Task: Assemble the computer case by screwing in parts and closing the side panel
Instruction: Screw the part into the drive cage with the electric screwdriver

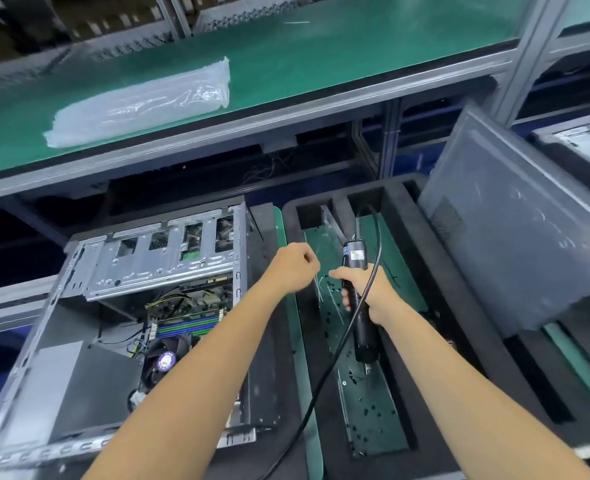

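An open computer case (pixel 79 341) lies on its side at the left, its motherboard, fan and silver drive cage (pixel 155 258) exposed. My right hand (pixel 366 292) grips a black electric screwdriver (pixel 361 317), bit pointing down, its cable (pixel 342 344) looping toward me. My left hand (pixel 295 263) is curled just left of it, above the tray; whether it pinches a screw I cannot tell. Small black screws (pixel 369 410) are scattered in the green-floored tray (pixel 321 237). The grey side panel (pixel 515 244) leans upright at the right.
Black foam (pixel 425 271) frames the screw tray. A green shelf (pixel 286 64) runs overhead with a stack of clear plastic bags (pixel 137 105). A metal upright (pixel 525 57) stands at the right, with another case (pixel 584 147) behind it.
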